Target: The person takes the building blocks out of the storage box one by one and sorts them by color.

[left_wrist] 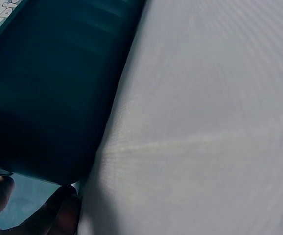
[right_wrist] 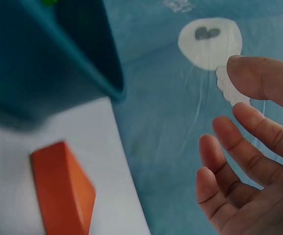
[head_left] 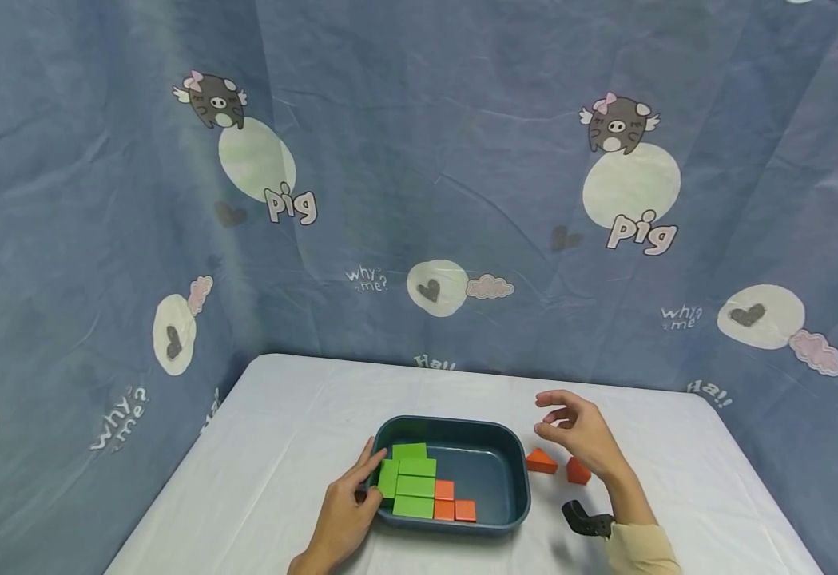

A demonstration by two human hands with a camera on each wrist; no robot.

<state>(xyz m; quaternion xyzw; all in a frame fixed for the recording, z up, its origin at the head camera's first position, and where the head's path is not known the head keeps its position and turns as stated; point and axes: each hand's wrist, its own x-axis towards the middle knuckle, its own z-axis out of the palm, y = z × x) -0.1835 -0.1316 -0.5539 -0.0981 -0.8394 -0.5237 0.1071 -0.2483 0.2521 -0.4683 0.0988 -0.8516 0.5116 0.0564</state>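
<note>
Green blocks five, orange blocks five; left hand relaxed against tray, right hand relaxed.

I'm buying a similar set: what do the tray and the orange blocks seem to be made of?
Tray: probably plastic, slightly glossy; soft highlights on its floor and rounded corners suggest moulding.
Orange blocks: painted wood or plastic, fairly matte; flat, even-coloured faces show no grain, so I cannot tell which.

Light here is soft; a faint shadow marks the white cloth tabletop, near right. The teal rectangular plastic tray looks blurred by the right wrist, dim by the left.
</note>
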